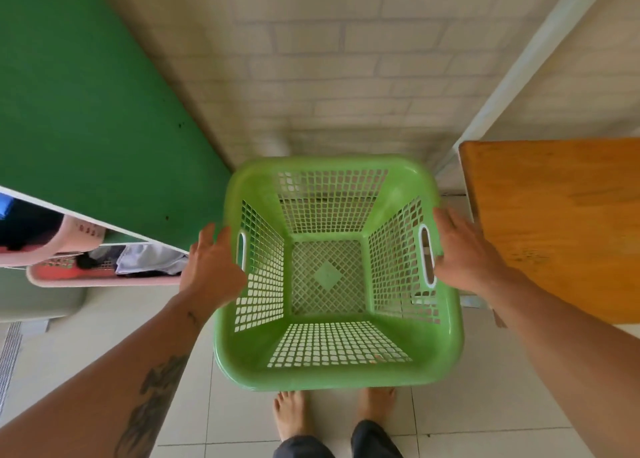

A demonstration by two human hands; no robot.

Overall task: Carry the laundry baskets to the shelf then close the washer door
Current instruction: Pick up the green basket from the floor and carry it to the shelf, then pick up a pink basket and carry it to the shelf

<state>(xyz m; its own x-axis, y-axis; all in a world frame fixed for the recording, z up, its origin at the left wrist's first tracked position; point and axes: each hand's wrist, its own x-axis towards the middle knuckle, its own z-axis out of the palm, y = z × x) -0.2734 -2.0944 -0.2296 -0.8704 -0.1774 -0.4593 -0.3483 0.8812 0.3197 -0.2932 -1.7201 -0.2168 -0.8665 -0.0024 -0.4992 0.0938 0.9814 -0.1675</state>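
Green plastic laundry basket (332,274) at centre frame, lattice walls and floor, nothing inside, above the white tiled floor (450,419) and just ahead of two bare feet (292,412) at 6 o'clock. At the basket's 9 o'clock, left hand (211,270) pressed flat against the outside of the wall beside the white-edged handle slot (242,250), fingers spread and extended, not curled around anything. At 3 o'clock, right hand (464,253) against the opposite wall by the other slot, fingers loosely bent along the rim; whether any hook through the slot cannot be told. Farther out at 9 o'clock, two pink baskets (104,277) on a white shelf with green panel (86,111), the nearer one holding white and dark clothing. At 3 o'clock, an orange wooden tabletop (561,222). At 12 o'clock, a white brick wall (329,59).
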